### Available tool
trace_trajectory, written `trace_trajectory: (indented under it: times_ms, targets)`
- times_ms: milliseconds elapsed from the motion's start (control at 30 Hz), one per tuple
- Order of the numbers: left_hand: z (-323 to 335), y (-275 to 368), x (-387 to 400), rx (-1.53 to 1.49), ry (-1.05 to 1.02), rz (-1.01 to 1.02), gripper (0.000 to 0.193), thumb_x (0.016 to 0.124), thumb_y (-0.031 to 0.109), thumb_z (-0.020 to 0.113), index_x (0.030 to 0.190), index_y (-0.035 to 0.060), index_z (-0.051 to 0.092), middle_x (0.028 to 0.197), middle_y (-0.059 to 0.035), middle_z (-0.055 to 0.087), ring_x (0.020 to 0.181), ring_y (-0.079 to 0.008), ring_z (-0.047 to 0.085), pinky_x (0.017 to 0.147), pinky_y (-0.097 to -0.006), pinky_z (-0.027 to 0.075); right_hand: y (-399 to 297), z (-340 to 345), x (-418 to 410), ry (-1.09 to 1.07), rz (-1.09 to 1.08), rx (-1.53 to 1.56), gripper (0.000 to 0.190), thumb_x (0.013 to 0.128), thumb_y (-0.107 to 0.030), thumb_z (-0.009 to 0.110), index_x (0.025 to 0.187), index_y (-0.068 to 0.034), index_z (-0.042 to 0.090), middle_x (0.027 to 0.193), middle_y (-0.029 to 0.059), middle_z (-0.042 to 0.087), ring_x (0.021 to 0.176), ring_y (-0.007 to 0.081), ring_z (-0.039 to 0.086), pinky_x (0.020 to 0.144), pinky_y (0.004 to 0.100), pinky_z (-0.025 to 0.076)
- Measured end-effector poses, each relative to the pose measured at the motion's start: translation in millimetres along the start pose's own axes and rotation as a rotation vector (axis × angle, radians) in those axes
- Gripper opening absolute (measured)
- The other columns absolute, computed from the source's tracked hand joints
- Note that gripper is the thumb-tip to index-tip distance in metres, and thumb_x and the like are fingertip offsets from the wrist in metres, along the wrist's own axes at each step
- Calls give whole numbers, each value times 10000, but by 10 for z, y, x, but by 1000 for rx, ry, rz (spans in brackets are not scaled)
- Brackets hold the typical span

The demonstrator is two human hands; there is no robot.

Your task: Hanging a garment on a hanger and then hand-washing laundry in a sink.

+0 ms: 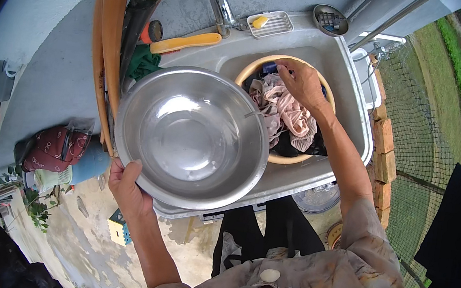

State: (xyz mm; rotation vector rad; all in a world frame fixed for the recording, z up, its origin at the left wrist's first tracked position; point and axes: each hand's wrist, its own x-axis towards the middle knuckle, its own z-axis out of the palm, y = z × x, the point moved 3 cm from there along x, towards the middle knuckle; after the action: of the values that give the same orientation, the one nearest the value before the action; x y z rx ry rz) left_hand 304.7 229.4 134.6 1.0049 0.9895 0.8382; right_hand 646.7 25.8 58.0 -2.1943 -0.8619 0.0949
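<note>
My left hand (pixel 133 188) grips the near-left rim of a large stainless steel basin (pixel 192 139), thumb on top. Only shine shows inside the basin, which overlaps the left part of the sink. Over a yellow plastic tub (pixel 329 91) in the sink bowl is my right hand (pixel 302 81), its fingers bent down at the far side. Crumpled pink and grey clothes (pixel 290 108) fill the tub, with dark cloth (pixel 289 147) beneath them and a bit of navy cloth (pixel 269 67) by my fingertips. Whether those fingers pinch any cloth cannot be made out.
The sink (pixel 350 116) has a chrome faucet (pixel 220 5) behind it. A yellow-handled brush (pixel 187 43), a soap rack (pixel 270 23) and a metal bowl (pixel 330 19) line its back edge. Wooden handles (pixel 112 28) lean at left; bricks (pixel 384 136) and netting (pixel 420 125) stand right.
</note>
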Motion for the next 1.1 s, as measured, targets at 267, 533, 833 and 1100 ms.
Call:
trace_trajectory:
  times_ms: [267,533,833,1100]
  targets:
    - [343,-619,256,-250,-107,-301,229,737,-42,592,959,17,587,965,-103,644,877,-203,617,835,-350,511,-10,599,1243,78,-454,-302,407,854,-78,509,1259,-61,544,1133,216,631,1117,394,553,961,420,461]
    - [447,-1081,467,-304,-196,-374,218,733,-26,595,945,20,572,939,-102,638,844,-199,617,807,-351,526,-222,824,1601,-211,-380,-641,436,835,-78,497,1254,-155,592,943,174,694,927,322,667,862,410,525]
    - [670,-1385,611,-389,-253,-483,257,730,-9,584,986,10,581,965,-104,635,865,-216,620,823,-377,535,-98,863,1368,-338,-331,-698,443,846,-91,486,1270,-169,586,1066,155,672,1034,306,631,934,393,485]
    - [871,-1426,561,-396,-281,-526,250,731,-6,579,979,25,582,951,-94,633,858,-210,617,807,-365,534,-48,814,1008,-85,-452,-542,410,837,-98,496,1229,-153,604,1087,135,674,1053,304,614,970,396,442]
